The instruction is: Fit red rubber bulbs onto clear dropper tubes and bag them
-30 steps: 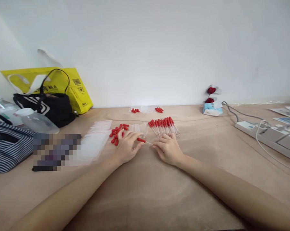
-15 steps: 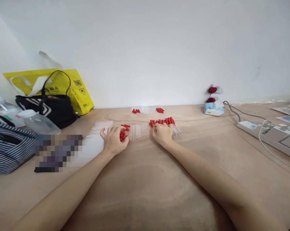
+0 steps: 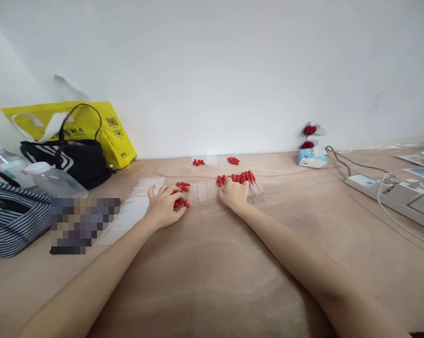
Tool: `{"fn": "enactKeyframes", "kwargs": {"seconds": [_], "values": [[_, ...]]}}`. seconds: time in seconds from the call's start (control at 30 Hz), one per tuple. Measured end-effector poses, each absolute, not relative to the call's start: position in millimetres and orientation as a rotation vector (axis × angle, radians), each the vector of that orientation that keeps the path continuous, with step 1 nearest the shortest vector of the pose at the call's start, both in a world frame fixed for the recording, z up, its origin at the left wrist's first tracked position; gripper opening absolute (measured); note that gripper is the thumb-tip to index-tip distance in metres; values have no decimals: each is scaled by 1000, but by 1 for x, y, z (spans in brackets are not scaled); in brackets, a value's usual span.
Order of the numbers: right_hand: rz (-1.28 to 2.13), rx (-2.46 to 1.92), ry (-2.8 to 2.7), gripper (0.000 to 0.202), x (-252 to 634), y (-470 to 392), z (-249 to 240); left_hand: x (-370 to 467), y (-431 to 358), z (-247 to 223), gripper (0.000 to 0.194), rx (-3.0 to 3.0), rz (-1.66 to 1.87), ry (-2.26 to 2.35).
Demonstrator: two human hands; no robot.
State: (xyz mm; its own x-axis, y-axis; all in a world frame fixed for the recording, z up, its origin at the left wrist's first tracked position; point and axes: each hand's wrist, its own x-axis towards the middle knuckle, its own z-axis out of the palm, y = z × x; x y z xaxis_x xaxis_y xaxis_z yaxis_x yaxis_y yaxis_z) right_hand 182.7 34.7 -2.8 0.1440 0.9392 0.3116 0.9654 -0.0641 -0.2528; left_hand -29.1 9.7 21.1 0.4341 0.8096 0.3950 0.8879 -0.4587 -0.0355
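Several small red pieces [image 3: 184, 187] lie loose around the fingers of my left hand [image 3: 165, 205], which is spread over the table and touches some of them. Just right of them is a row of thin clear sticks [image 3: 202, 192]. My right hand [image 3: 234, 192] is at the left part of a row of red-topped sticks [image 3: 249, 176], its fingers bent together on a piece there; what they pinch is too small to make out. Farther back, near the wall, more red pieces [image 3: 233, 160] and clear sticks [image 3: 216, 160] lie on a clear sheet.
White papers [image 3: 122, 216] lie at left beside a blurred-out object. Farther left are a striped bag [image 3: 14, 220], plastic bottles [image 3: 57, 180], a black bag [image 3: 83, 162] and a yellow bag [image 3: 122, 141]. At right are a tissue pack [image 3: 312, 158], red roses and a power strip [image 3: 366, 186].
My left hand has shifted slightly, showing more red pieces under its fingers. The right hand has moved a little left along the row.
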Motion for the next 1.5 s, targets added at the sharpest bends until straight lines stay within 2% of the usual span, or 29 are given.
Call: {"fn": "enactKeyframes", "kwargs": {"seconds": [0.27,0.5,0.67,0.8,1.1,1.2,1.37,1.5], "values": [[-83,-1973,-1939,24,173,38,2,-33,14,19,11,-2483,-403,-1401],[169,-2169,-1940,22,160,49,13,-32,17,15,12,-2487,-387,-1237],[192,-2150,-1910,21,162,49,17,-28,14,17,15,-2418,-561,-1152],[96,-2007,-1925,27,180,36,16,-14,2,18,19,-2485,-724,-1143],[-78,-1411,-2195,22,265,-29,-15,11,-17,16,33,-2976,-368,-915],[-52,-1326,-2231,22,279,-36,-18,10,-19,21,30,-3045,-349,-940],[139,-1289,-2183,23,277,-32,-16,17,-25,19,15,-2935,-561,-1146],[178,-1300,-2164,21,267,-29,-18,27,-22,4,28,-2696,-705,-1333]]}}
